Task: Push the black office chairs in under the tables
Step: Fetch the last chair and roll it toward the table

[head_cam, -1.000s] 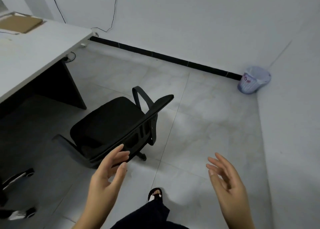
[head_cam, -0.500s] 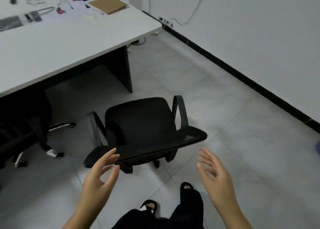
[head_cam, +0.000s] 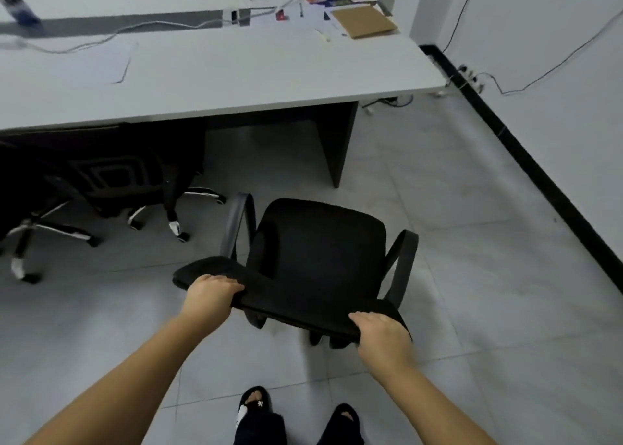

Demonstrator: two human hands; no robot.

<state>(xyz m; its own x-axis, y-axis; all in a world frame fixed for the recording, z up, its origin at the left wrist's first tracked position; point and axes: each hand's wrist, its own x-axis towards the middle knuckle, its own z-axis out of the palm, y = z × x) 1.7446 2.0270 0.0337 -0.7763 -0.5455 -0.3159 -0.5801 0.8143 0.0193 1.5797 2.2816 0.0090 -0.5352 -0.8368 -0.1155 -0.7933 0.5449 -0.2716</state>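
Room: pale tiled floor (head_cam: 472, 242), white wall with black skirting (head_cam: 526, 161). White table (head_cam: 236, 74), littered with cables and papers. Black office chair (head_cam: 317, 256) stands on open floor short of the table edge, seat facing it. Our left hand (head_cam: 210, 291) and right hand (head_cam: 381, 335) are each closed over the backrest's top edge. Second chairs (head_cam: 111, 181) sit tucked beneath.

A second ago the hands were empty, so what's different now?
Both hands took hold of the black chair's backrest: the left hand near its left end, the right hand near its right end. The view swung round, so the chair now faces the white table. The chair remains out on the floor, not under the table.
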